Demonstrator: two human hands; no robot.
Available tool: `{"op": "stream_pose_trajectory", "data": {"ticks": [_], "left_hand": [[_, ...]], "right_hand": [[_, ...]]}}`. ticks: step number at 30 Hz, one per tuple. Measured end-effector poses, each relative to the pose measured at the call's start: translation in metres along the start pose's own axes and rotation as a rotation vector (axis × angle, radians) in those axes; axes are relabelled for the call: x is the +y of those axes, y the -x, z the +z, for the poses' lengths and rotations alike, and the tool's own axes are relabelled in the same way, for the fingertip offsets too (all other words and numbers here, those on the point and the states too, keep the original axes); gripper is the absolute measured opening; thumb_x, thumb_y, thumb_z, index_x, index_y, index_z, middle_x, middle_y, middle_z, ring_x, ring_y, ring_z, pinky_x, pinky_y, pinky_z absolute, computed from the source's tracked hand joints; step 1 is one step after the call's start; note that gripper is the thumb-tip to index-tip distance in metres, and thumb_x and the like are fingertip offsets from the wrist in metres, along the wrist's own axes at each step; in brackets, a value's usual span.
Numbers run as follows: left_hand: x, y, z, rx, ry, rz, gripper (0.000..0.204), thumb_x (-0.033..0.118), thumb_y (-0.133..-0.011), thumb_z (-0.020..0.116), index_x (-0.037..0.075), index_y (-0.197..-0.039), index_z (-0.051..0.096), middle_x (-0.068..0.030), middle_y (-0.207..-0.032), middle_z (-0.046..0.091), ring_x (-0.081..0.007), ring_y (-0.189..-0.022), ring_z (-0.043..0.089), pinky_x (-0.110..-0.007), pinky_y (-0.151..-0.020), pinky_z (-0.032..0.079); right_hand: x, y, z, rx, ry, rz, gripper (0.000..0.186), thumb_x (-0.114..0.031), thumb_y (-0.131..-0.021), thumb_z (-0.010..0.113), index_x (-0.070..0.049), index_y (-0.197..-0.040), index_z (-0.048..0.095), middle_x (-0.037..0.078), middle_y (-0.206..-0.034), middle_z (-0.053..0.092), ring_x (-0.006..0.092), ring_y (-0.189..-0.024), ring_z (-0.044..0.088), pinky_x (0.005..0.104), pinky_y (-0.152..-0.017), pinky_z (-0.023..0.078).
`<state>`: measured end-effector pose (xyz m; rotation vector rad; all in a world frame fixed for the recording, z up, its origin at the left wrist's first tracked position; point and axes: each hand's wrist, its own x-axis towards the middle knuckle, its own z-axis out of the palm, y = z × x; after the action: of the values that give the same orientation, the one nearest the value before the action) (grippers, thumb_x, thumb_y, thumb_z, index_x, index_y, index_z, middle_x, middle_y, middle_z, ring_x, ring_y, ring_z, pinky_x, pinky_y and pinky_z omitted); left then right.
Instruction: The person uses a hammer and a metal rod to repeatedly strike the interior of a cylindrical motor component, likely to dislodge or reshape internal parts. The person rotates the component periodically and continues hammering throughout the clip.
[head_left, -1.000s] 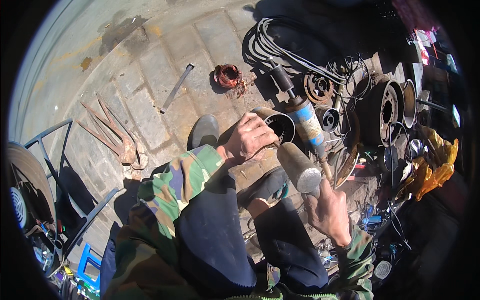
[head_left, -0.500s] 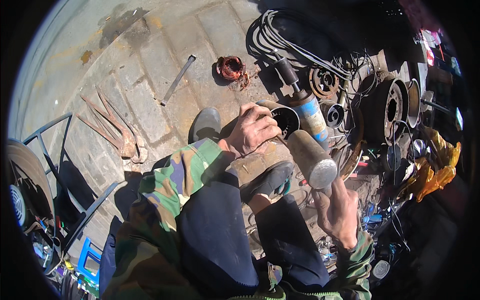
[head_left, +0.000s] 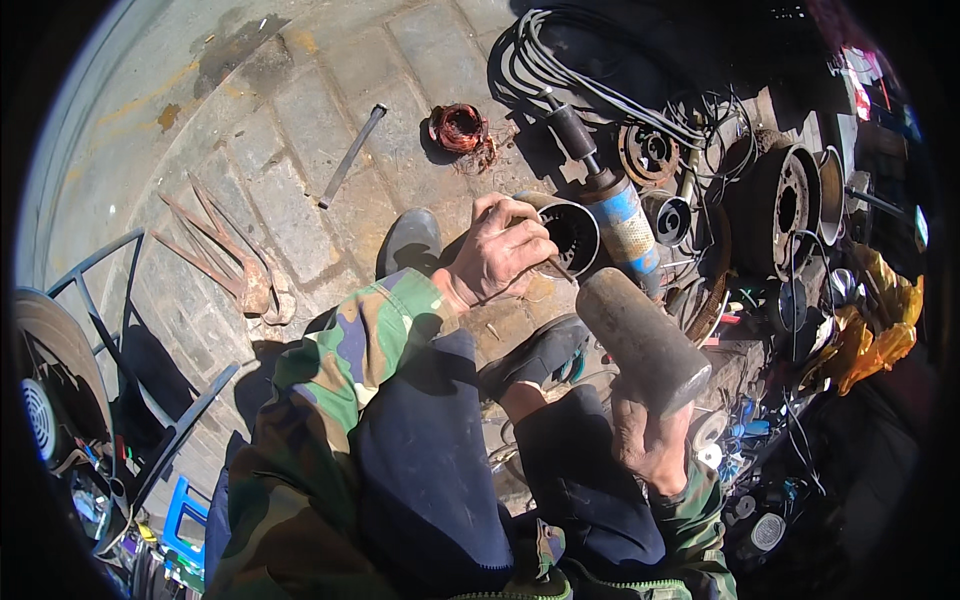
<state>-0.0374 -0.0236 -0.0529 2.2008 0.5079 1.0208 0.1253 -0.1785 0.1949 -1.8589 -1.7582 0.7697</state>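
Note:
My left hand (head_left: 503,243) is closed round a thin metal rod (head_left: 563,268), whose end sticks out toward the right. Beside those fingers lies a metal motor housing (head_left: 572,226), open toward me, with slots round its inner wall. My right hand (head_left: 652,440) is closed below a mallet (head_left: 645,340) with a thick grey cylindrical head. That head hides most of its handle and some of my fingers. Its far end is close to the rod's tip; I cannot tell whether they touch.
Behind the housing lie a blue-and-tan cylindrical tool (head_left: 622,215), a copper coil (head_left: 462,130) and looped cable (head_left: 560,60). Wheel rims (head_left: 785,210) and a yellow plastic bag (head_left: 870,320) are at right. A bar (head_left: 353,157) and rusty forked pieces (head_left: 245,270) lie left.
The mallet head has swung down and to the right, nearer to me, and my right hand has shifted lower and slightly left. My left hand stays nearly in place with the rod.

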Motion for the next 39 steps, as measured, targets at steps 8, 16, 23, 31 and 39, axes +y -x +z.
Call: {"op": "stream_pose_trajectory", "data": {"ticks": [8, 16, 23, 31, 39], "left_hand": [[0.001, -0.001, -0.004, -0.037, -0.043, -0.043, 0.032, 0.011, -0.073, 0.082, 0.017, -0.105, 0.079, 0.0040, -0.108, 0.074, -0.0232, -0.121, 0.063, -0.052, -0.111, 0.042], [0.029, -0.035, -0.027, -0.041, 0.028, 0.031, 0.032, 0.006, -0.074, 0.075, 0.008, -0.106, 0.079, -0.0051, -0.099, 0.074, -0.0283, -0.093, 0.072, -0.046, -0.095, 0.052], [0.053, -0.042, -0.053, -0.093, 0.084, -0.035, 0.033, -0.003, -0.078, 0.082, 0.002, -0.110, 0.080, -0.0128, -0.104, 0.077, -0.0332, -0.090, 0.075, -0.042, -0.081, 0.062], [0.065, -0.047, -0.045, -0.011, -0.005, -0.130, 0.013, 0.014, -0.105, 0.080, 0.003, -0.111, 0.078, -0.0130, -0.102, 0.077, -0.0291, -0.089, 0.078, -0.038, -0.077, 0.062], [0.066, -0.061, -0.044, 0.211, 0.168, -0.144, 0.025, 0.022, -0.111, 0.074, -0.003, -0.108, 0.071, -0.0155, -0.099, 0.072, -0.0288, -0.087, 0.076, -0.037, -0.077, 0.061]], "right_hand": [[0.014, 0.000, 0.027, 0.001, -0.144, 0.496, 0.026, -0.019, -0.107, 0.073, 0.001, -0.098, 0.059, 0.020, -0.070, 0.063, 0.0370, -0.060, 0.064, 0.0432, -0.059, 0.050], [0.064, 0.012, 0.068, 0.224, -0.402, 0.828, 0.038, -0.030, -0.114, 0.066, 0.002, -0.095, 0.060, 0.007, -0.068, 0.054, 0.0161, -0.066, 0.047, 0.0383, -0.061, 0.044], [0.089, 0.028, 0.081, 0.223, -0.473, 0.836, 0.045, -0.037, -0.114, 0.068, 0.003, -0.095, 0.061, 0.016, -0.070, 0.056, 0.0244, -0.064, 0.052, 0.0439, -0.063, 0.046], [0.097, 0.032, 0.080, 0.240, -0.533, 0.835, 0.045, -0.039, -0.114, 0.066, 0.000, -0.095, 0.059, 0.008, -0.070, 0.053, 0.0166, -0.067, 0.049, 0.0395, -0.063, 0.044], [0.098, 0.034, 0.080, 0.233, -0.447, 0.787, 0.039, -0.036, -0.112, 0.069, 0.001, -0.102, 0.067, 0.021, -0.068, 0.060, 0.0394, -0.062, 0.065, 0.0489, -0.061, 0.050]]}}
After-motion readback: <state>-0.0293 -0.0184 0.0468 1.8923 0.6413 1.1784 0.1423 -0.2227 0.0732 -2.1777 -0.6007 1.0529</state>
